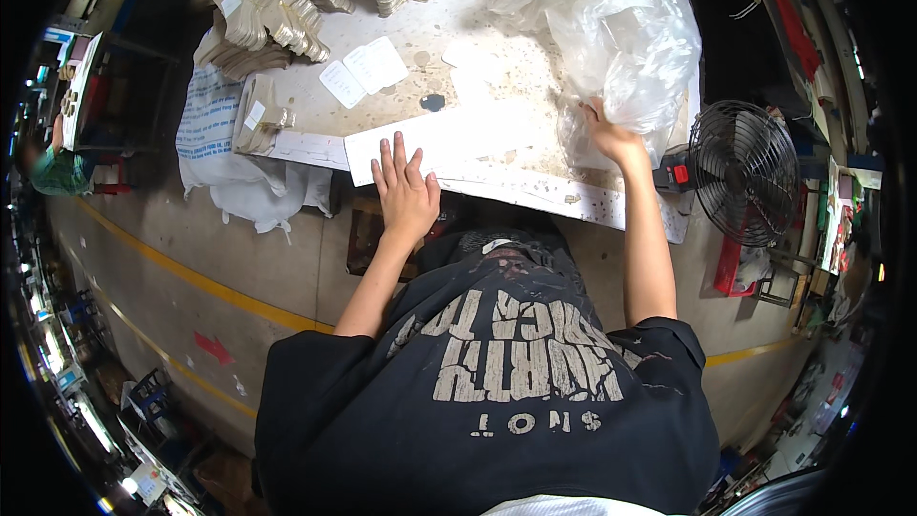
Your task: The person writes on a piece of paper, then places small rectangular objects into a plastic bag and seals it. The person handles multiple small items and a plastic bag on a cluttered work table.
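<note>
My left hand (406, 193) lies flat with its fingers spread on the left end of a long white strip of paper or card (468, 139), near the table's front edge. To the right, my right hand (614, 139) has its fingers curled at the lower edge of a heap of clear plastic bags (621, 38). Plastic shows on both sides of those fingers, and they appear to pinch it; the fingertips are partly hidden. Two small written-on white paper sheets (375, 65) rest farther back, left of the middle.
Bundles of stacked, pale cut pieces (272, 14) stand at the table's back left, with a smaller bundle (263, 115) at its left edge. A white printed sack (210, 124) hangs there. A black fan (743, 172) stands just right of the table (535, 193).
</note>
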A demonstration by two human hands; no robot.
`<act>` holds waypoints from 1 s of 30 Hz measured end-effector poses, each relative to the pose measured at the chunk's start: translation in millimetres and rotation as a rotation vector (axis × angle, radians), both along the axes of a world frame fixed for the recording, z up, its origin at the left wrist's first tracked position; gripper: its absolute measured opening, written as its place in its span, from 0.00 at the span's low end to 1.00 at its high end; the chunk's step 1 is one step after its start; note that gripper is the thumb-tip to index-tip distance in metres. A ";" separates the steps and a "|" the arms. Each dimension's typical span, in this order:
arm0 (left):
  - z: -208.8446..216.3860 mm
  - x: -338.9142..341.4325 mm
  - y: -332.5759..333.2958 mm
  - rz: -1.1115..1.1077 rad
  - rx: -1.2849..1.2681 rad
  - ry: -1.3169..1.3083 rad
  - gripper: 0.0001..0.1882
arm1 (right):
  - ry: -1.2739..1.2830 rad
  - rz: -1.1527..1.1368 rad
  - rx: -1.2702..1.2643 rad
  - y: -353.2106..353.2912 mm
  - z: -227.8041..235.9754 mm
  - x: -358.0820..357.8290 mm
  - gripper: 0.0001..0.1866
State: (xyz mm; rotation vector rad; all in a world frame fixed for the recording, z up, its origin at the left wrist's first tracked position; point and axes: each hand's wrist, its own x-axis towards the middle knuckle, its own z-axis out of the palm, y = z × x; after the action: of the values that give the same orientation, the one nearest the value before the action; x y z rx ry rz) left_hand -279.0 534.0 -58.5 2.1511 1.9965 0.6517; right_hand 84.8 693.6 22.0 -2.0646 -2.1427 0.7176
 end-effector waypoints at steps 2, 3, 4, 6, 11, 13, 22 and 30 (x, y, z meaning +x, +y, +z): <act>0.5 -0.4 -0.7 -0.002 -0.006 0.014 0.27 | -0.015 -0.204 -0.139 -24.6 37.8 -23.0 0.23; 1.3 0.1 -0.7 0.004 -0.012 0.024 0.27 | 0.141 -0.111 -0.215 -33.0 40.3 -23.8 0.31; 2.2 0.6 -0.5 0.009 -0.018 0.033 0.26 | 0.397 0.091 -0.382 -33.2 38.1 -22.6 0.35; 1.2 0.2 -3.3 0.028 -0.015 0.035 0.26 | 0.343 0.181 -0.537 -48.6 84.1 -59.3 0.37; 19.4 2.5 -1.4 -0.001 -0.029 0.050 0.20 | 0.178 -0.019 -0.011 -77.4 24.4 -64.0 0.31; 32.6 4.3 0.1 -0.018 -0.039 0.038 0.18 | 0.175 -0.155 0.048 -83.2 25.6 -63.5 0.24; 44.0 34.1 101.4 0.073 0.019 -0.188 0.21 | 0.330 -0.038 -0.100 -106.2 40.4 -58.4 0.17; 30.3 59.4 166.9 0.040 -0.188 -0.069 0.34 | 0.284 -0.012 0.040 -111.0 -27.5 -31.9 0.17</act>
State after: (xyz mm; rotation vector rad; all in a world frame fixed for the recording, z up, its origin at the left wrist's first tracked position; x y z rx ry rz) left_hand -219.6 700.8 -28.3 1.9597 1.9825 0.5134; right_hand 52.9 582.6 -5.5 -1.8271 -1.9703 0.8976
